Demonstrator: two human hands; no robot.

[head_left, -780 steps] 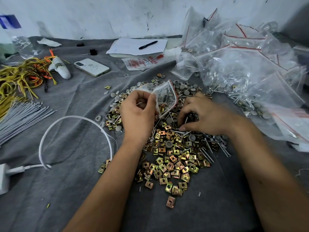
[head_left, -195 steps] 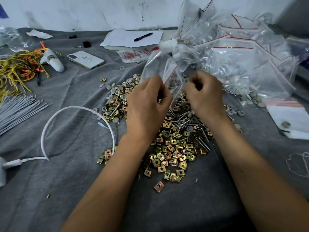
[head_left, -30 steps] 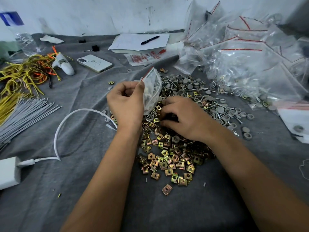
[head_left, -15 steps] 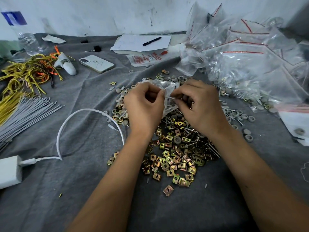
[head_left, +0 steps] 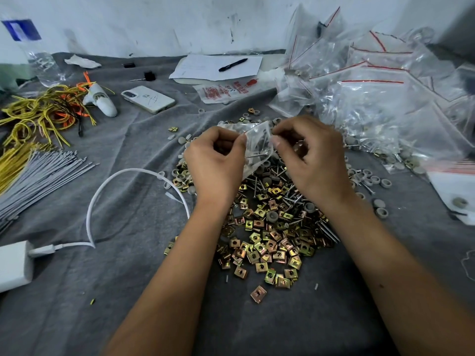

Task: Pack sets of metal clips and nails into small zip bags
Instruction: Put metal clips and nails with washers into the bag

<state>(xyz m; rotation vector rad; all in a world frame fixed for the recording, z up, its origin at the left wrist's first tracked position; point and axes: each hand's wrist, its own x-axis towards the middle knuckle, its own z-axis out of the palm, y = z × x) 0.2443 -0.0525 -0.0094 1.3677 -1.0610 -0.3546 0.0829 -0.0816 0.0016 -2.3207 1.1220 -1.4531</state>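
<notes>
Red print on flat plastic packet beside paper sheet: characters too blurred to read; blue label on water bottle: no legible text; phone back: faint marks, unreadable

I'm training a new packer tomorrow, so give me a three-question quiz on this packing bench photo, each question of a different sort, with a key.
1. True or false: the left hand and the right hand both pinch the small zip bag.
2. Multiple choice: where does the pen lie? A) on the phone B) on the white paper C) among the metal clips
3. Fill in: the long thin parts visible inside the held bag are ____.

Key: 1 true. 2 B. 3 nails.
</notes>
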